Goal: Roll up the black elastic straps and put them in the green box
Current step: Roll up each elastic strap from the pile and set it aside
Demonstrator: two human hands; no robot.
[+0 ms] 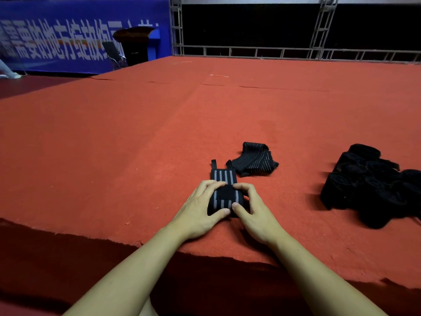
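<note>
On the red carpeted platform (159, 133), near its front edge, a black strap with grey stripes (224, 179) lies partly rolled: the near end is wound into a thick roll under the person's fingers, and a short flat length with a thin tail still stretches away from it. The left hand (200, 210) and the right hand (252, 210) sit side by side on that roll, thumbs on its near side and curled fingertips pressed over its top, so both are gripping the roll between thumb and fingers.

Judged from this layout, the task is somewhere in the middle. To the right, well apart from the hands, a heap of black bundles (373, 185) appears to be straps, but whether they are rolled is hard to tell in the dark mass. Just beyond the strap in hand, a second striped strap (252, 160) lies loose and crumpled, not yet rolled. The green box is not visible anywhere, so nothing can be said of how many straps are already in it.

What remains, at least: finishing this roll, rolling the loose strap, and boxing the results.
</note>
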